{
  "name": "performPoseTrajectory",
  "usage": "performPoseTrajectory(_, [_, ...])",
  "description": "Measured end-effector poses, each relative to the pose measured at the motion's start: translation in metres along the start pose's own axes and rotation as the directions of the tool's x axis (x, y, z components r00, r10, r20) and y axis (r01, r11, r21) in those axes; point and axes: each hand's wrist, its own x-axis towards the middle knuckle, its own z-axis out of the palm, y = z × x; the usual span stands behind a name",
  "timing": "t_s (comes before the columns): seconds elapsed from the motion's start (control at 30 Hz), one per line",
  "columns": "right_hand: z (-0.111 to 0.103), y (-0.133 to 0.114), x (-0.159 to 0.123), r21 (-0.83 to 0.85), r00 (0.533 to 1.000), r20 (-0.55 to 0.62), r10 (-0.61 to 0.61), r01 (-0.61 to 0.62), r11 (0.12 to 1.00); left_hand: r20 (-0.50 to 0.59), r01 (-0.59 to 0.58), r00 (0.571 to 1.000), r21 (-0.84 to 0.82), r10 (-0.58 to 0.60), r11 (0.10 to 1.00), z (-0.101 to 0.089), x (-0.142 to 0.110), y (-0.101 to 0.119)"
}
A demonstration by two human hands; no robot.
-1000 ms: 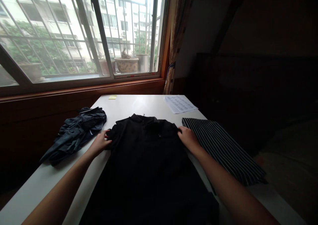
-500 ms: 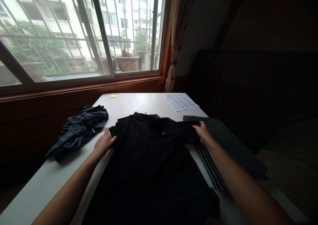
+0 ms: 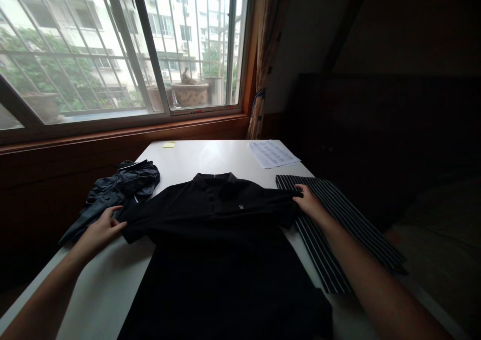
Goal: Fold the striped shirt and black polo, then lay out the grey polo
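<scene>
A black polo shirt [image 3: 221, 240] lies front-up on the white table [image 3: 195, 157], collar toward the window, both short sleeves spread out sideways. My left hand [image 3: 100, 230] pinches the end of the left sleeve, beside a crumpled dark blue garment [image 3: 120, 190]. My right hand [image 3: 310, 202] grips the end of the right sleeve, resting over a folded black cloth with thin white stripes [image 3: 338, 230].
A printed paper sheet [image 3: 273, 153] lies at the table's far right corner and a yellow sticky note [image 3: 169, 144] at the far edge. A barred window [image 3: 112, 49] with a curtain [image 3: 265, 54] stands behind. Dark furniture fills the right side.
My left hand has pulled the left sleeve out to the left, toward the blue garment. Before that, my right hand drew the right sleeve out over the striped cloth. The shirt now lies spread wide.
</scene>
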Motion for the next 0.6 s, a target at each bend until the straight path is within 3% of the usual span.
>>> performPoseTrajectory(0.07, [0.000,-0.010,-0.002,-0.163,0.995,-0.021,-0.097,0.092,0.982,0.079,0.002,0.997,0.101,-0.010,0.995,-0.003,-0.002,0.001])
performPoseTrajectory(0.13, [0.003,-0.026,-0.005,-0.324,0.970,-0.065,-0.234,0.201,0.925,0.073,-0.033,0.997,0.193,0.019,0.981,0.001,0.001,0.011])
performPoseTrajectory(0.2, [0.011,-0.046,-0.011,-0.429,0.934,-0.071,-0.350,0.288,0.856,0.017,-0.119,0.993,0.236,0.119,0.964,0.011,0.009,0.029])
performPoseTrajectory(0.3, [0.033,-0.079,-0.019,-0.420,0.880,0.023,-0.475,0.440,0.794,-0.027,-0.299,0.949,0.245,0.314,0.922,0.036,0.029,0.066])
performPoseTrajectory(0.43, [0.079,-0.119,-0.024,-0.283,0.835,0.203,-0.512,0.551,0.785,0.057,-0.420,0.907,0.198,0.417,0.886,0.083,0.062,0.116])
performPoseTrajectory(0.6, [0.128,-0.147,-0.018,-0.302,0.852,0.257,-0.456,0.519,0.800,0.060,-0.423,0.906,0.199,0.420,0.884,0.128,0.094,0.151])
